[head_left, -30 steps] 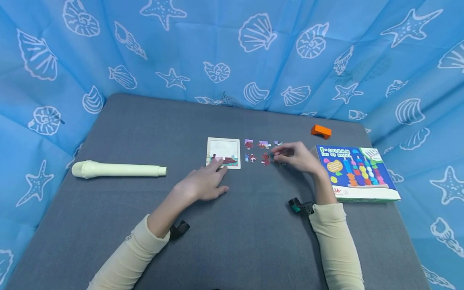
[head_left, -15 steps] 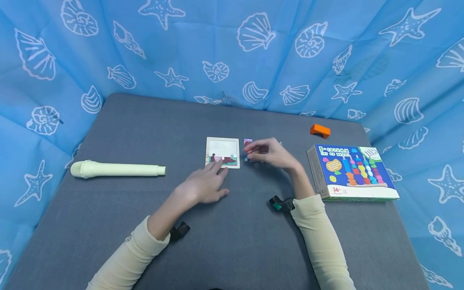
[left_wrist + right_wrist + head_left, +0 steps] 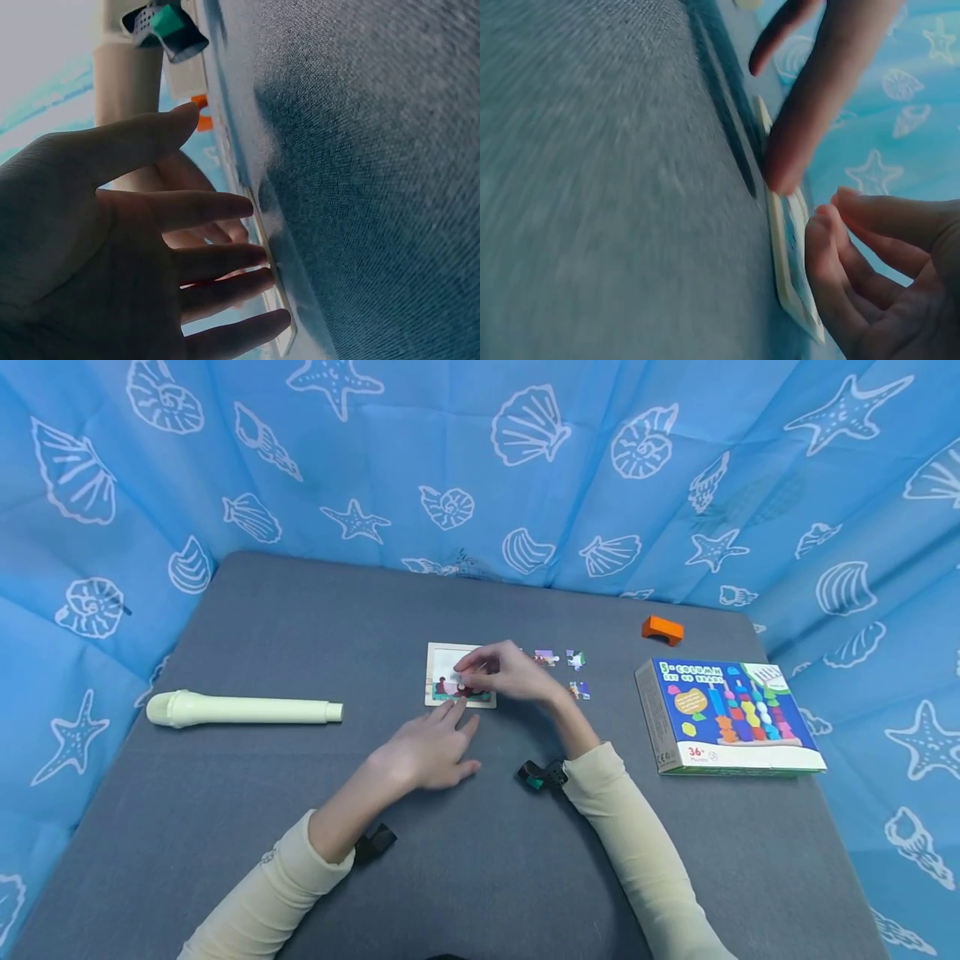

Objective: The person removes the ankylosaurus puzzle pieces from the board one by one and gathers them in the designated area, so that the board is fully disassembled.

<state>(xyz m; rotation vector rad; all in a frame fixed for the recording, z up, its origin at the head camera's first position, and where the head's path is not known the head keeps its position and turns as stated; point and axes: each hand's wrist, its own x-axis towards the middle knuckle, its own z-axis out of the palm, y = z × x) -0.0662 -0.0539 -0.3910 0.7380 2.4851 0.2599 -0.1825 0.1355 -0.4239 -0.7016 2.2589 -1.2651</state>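
A small square puzzle board [image 3: 430,672] with a pale frame lies mid-table, with pictured pieces along its near side. My right hand [image 3: 513,675] is over the board, thumb and fingertips pinched together on a puzzle piece that is mostly hidden by the fingers. In the right wrist view, that hand's fingertips [image 3: 832,210] meet just above the board [image 3: 784,255]. My left hand [image 3: 423,752] has its fingers stretched out, their tips at the board's near edge. Loose puzzle pieces [image 3: 547,657] lie right of the board, some covered by the right hand and wrist.
A pale green toy microphone [image 3: 243,707] lies at the left. On the right stand a boxed bead set [image 3: 738,718] and, behind it, an orange arch block [image 3: 663,630]. A blue shell-patterned curtain [image 3: 450,460] hangs along the table's far edge.
My right hand has moved left from the loose pieces to above the board. My left hand has shifted slightly toward me, its fingertips still at the board's near edge.
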